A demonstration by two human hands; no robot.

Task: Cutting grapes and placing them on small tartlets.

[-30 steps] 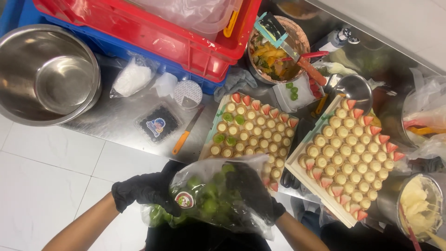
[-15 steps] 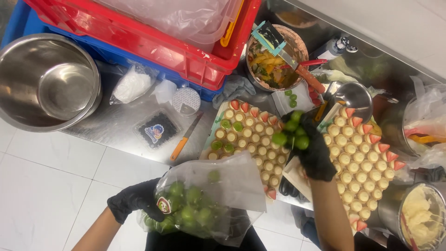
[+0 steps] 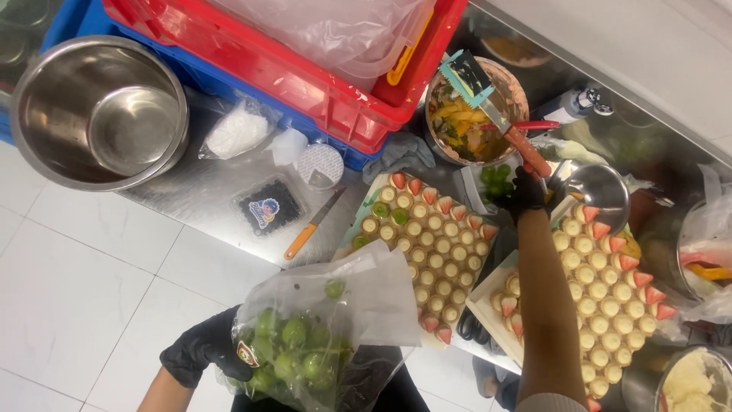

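The left hand (image 3: 202, 352) holds the bag (image 3: 320, 336). The right hand (image 3: 522, 194) drops grapes (image 3: 494, 179) in the tub; open fingers slowly, low.

I am seeing the clear plastic bag of green grapes (image 3: 305, 343) sagging at about seven o'clock in my view, mouth gaping upward, its lower left corner pinched in the left grip (image 3: 202, 352). Round, glossy grapes are pooling at its bottom. At about one o'clock, a few loose green grapes (image 3: 494, 179) are sitting bunched against the right grip (image 3: 524, 194).
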